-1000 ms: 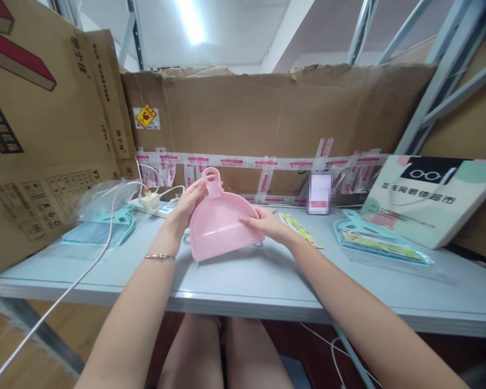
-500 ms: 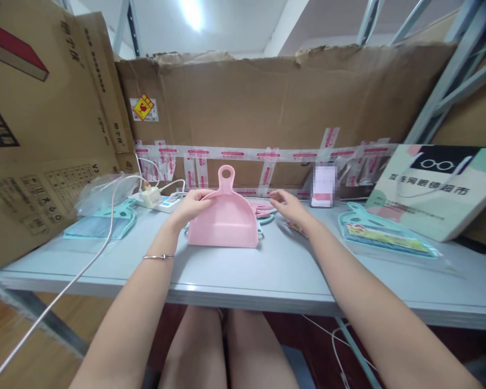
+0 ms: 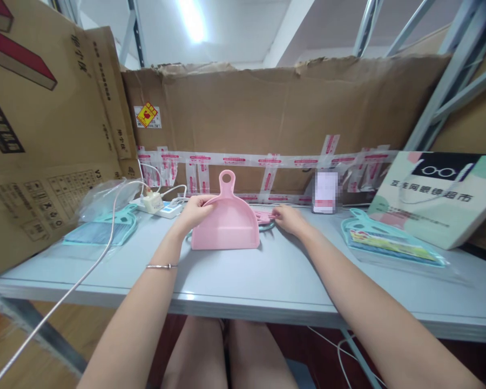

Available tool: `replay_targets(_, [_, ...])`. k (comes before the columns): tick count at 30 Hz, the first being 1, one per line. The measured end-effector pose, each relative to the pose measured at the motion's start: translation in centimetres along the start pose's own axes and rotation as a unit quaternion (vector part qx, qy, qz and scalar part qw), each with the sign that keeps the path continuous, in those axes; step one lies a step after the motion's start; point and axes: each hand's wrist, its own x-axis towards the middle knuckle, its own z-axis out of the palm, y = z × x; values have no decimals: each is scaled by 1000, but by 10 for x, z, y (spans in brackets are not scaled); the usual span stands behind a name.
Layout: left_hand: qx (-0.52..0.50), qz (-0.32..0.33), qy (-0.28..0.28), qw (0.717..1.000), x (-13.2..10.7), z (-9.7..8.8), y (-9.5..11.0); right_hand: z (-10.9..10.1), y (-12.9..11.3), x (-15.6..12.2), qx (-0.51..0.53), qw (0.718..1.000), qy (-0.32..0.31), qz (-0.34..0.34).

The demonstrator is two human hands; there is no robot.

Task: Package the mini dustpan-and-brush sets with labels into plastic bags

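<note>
A taped cardboard wall fills the back of the frame, with printed cartons stacked at the upper left, behind a pale grey table that runs across the middle. A printed paper bag leans at the right edge, and just in front of it a teal dustpan set lies flat in clear wrapping; a second teal dustpan lies at the left under a loose plastic bag, beside a white power strip. At centre a pink dustpan stands on its wide edge on the table, handle loop pointing up. The person's left hand grasps its left rim, fingers curled over the edge, a thin bracelet on the wrist. The right hand lies low on the table just right of the dustpan, fingertips meeting a small pink piece that lies behind the dustpan's right corner; whether they grip it cannot be told
</note>
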Motion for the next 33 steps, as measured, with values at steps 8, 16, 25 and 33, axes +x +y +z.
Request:
replay_targets(8, [23,5,8,1000,0,1,-5,-65,-5,-5,343,878,330,51])
replay_targets(16, [-29,-15,14,999,4,8,-12,-56,-101,-40,427,902,3,-65])
replay_targets(25, [-123,18,-39,992,-1,13,-1,-28,-120,-49,277,948,128,-86])
replay_targets(33, [-107,58,-77,990,-3,22,-2,-31,-120,-51,143,957,212,-139])
